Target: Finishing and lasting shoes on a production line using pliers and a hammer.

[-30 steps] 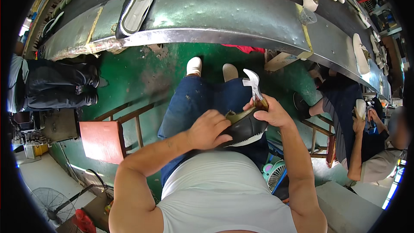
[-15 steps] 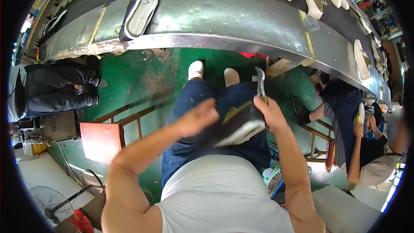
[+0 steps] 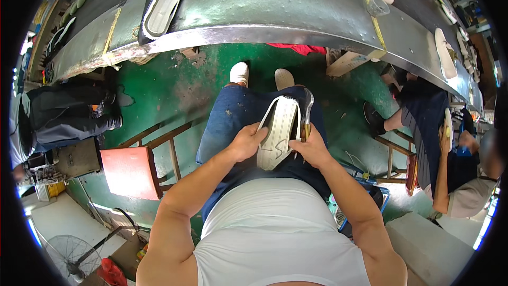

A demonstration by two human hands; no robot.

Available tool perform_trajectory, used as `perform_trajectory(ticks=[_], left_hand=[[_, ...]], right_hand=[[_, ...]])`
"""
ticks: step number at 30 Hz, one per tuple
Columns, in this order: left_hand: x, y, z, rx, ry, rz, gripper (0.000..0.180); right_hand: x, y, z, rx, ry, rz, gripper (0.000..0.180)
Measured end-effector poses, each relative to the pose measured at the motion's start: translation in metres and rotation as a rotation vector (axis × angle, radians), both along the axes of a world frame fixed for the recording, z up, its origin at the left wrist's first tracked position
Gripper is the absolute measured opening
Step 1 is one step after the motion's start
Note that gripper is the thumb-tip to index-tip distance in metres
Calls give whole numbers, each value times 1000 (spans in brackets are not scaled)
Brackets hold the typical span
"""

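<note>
A white-soled shoe [image 3: 279, 132] lies sole-up across my lap, toe pointing away from me. My left hand [image 3: 245, 142] grips its left edge near the heel. My right hand [image 3: 312, 148] presses against the shoe's right side and is closed around the wooden handle of a metal hand tool [image 3: 307, 112], whose shiny head sticks up beside the sole's rim. My blue-jeaned legs [image 3: 233, 122] and white shoes are below it.
A long metal conveyor [image 3: 275, 10] curves across the top carrying another sole-up shoe [image 3: 161, 4] and several white shoes at the right. A red stool [image 3: 129, 172] stands to my left. Another seated person [image 3: 450, 153] works at the right; a fan [image 3: 74, 246] lies lower left.
The shoe was turned over in my lap: a second ago its dark upper faced me, now the white sole faces up. My left hand shifted to its left edge.
</note>
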State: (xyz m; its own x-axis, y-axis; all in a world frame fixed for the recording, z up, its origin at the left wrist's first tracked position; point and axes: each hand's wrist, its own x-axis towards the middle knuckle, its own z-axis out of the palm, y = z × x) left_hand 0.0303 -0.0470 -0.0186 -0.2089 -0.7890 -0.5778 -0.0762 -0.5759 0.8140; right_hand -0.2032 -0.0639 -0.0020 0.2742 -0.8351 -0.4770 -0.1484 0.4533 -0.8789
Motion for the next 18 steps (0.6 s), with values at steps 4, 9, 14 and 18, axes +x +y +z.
perform_trajectory(ticks=[4,9,14,18], left_hand=[[5,-9,17,30,253,-151,39],[6,1,14,68,556,-165,89],[-8,31,13,-135,-153,-275,107],[-18,32,25,-87,-187,-318,104]], right_hand=[[-10,-5,22,-175,266,140,56],[-52,-8,51,111,180,161,49],[-68,9,108,-10,533,641,44],[-51,15,102,-563,721,852,49]])
